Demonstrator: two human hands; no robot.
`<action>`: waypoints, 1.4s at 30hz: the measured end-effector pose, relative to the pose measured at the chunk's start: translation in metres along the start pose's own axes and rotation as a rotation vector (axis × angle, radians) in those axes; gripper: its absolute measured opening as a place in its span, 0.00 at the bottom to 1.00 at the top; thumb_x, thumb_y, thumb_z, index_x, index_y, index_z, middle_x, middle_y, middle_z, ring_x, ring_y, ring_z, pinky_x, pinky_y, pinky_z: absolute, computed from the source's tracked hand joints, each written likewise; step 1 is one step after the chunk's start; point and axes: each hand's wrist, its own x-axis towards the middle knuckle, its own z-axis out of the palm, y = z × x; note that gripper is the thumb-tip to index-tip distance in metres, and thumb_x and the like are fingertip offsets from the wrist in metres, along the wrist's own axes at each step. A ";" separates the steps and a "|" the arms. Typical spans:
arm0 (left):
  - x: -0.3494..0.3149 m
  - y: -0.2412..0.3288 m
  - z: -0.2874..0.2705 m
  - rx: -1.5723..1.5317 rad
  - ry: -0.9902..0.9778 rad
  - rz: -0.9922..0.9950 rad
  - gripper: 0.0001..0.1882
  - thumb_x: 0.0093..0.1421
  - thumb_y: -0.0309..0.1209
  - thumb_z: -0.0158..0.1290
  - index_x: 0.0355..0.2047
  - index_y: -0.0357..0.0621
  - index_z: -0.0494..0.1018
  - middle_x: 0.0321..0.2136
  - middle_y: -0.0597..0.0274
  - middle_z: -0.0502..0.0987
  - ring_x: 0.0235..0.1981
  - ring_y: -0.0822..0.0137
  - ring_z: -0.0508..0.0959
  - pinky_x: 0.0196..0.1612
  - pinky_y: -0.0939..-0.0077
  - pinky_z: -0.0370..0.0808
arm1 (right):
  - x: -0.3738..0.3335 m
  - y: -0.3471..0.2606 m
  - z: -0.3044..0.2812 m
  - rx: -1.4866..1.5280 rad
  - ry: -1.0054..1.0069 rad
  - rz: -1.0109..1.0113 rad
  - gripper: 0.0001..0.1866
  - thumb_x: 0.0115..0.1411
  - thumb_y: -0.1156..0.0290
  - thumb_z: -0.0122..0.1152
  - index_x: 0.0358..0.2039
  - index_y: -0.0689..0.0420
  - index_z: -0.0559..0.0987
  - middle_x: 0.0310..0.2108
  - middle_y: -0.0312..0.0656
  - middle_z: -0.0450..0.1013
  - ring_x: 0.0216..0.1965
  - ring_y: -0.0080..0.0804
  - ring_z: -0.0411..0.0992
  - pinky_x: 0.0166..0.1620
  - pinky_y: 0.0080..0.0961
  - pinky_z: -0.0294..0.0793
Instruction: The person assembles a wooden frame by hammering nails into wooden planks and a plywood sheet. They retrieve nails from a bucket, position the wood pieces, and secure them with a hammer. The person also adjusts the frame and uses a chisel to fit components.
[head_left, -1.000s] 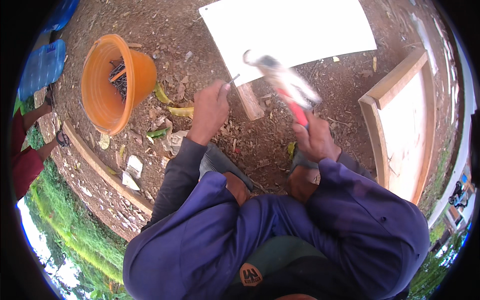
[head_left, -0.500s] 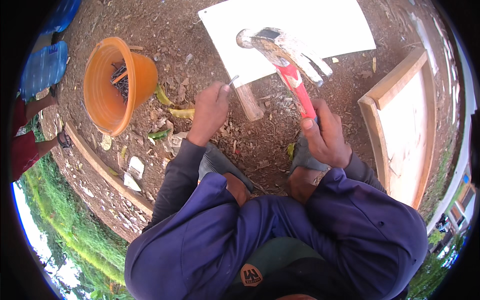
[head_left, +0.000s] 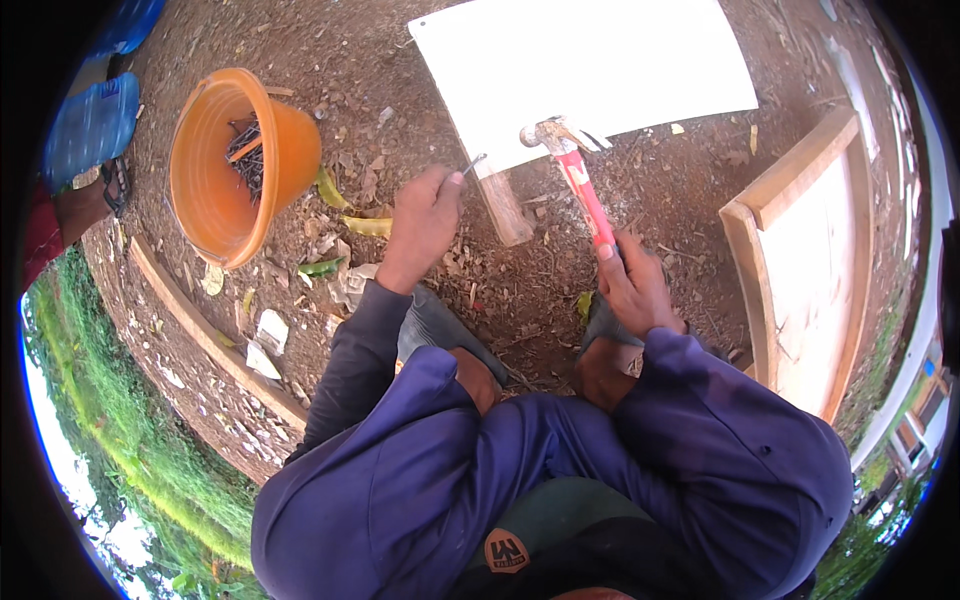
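Between the thumb and finger of my left hand (head_left: 424,222) is a nail (head_left: 474,163), held at the near left corner of a white board (head_left: 590,65). Under that corner a wooden block (head_left: 506,212) sticks out toward me. My right hand (head_left: 638,285) is wrapped round the red handle of a claw hammer (head_left: 583,190). The hammer's head is to the right of the nail and apart from it, over the board's near edge. Whether the nail's tip touches the board cannot be made out.
An orange bucket (head_left: 250,225) holding several nails stands at the left. To the right lies a wood-framed white panel (head_left: 815,270). A long wooden strip (head_left: 205,335) rests on the leaf-strewn soil. Another person's foot (head_left: 116,187) and blue containers (head_left: 92,130) are at the far left.
The hammer has dropped lower and its head now looks smaller, closer to the board. My left hand stays nearly in place with the nail. The other person's leg at the left has shifted.
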 end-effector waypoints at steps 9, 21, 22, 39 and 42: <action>-0.009 -0.003 0.022 -0.346 0.139 -0.169 0.08 0.69 0.29 0.44 0.39 0.37 0.69 0.22 0.60 0.72 0.24 0.68 0.72 0.31 0.70 0.69 | -0.001 0.019 -0.002 -0.072 0.153 0.045 0.15 0.69 0.61 0.52 0.45 0.61 0.74 0.21 0.44 0.73 0.24 0.37 0.73 0.32 0.36 0.70; -0.027 0.004 0.050 -0.169 0.316 -0.067 0.15 0.65 0.34 0.49 0.39 0.31 0.74 0.29 0.38 0.78 0.33 0.42 0.80 0.37 0.55 0.74 | -0.003 0.045 0.000 0.175 0.207 0.062 0.11 0.72 0.64 0.46 0.42 0.59 0.72 0.19 0.30 0.65 0.18 0.14 0.62 0.21 0.15 0.62; -0.029 -0.002 0.052 -0.170 0.330 -0.033 0.15 0.65 0.35 0.49 0.39 0.31 0.74 0.28 0.38 0.78 0.33 0.41 0.80 0.37 0.55 0.74 | 0.002 0.048 0.000 0.197 0.213 0.035 0.11 0.72 0.65 0.46 0.41 0.58 0.72 0.19 0.30 0.64 0.17 0.14 0.61 0.21 0.14 0.62; -0.129 -0.024 0.022 0.040 0.251 -0.158 0.15 0.59 0.37 0.57 0.35 0.35 0.76 0.29 0.39 0.79 0.34 0.39 0.80 0.40 0.51 0.76 | 0.054 -0.029 0.042 0.106 -0.308 -0.174 0.09 0.72 0.65 0.48 0.40 0.58 0.70 0.23 0.33 0.65 0.18 0.16 0.61 0.20 0.16 0.61; -0.103 -0.027 0.002 0.154 0.378 -0.173 0.18 0.59 0.40 0.58 0.35 0.34 0.75 0.28 0.39 0.79 0.34 0.39 0.80 0.39 0.51 0.76 | 0.053 -0.021 0.043 0.132 -0.324 -0.159 0.10 0.72 0.66 0.48 0.43 0.60 0.71 0.23 0.33 0.65 0.18 0.15 0.61 0.20 0.16 0.60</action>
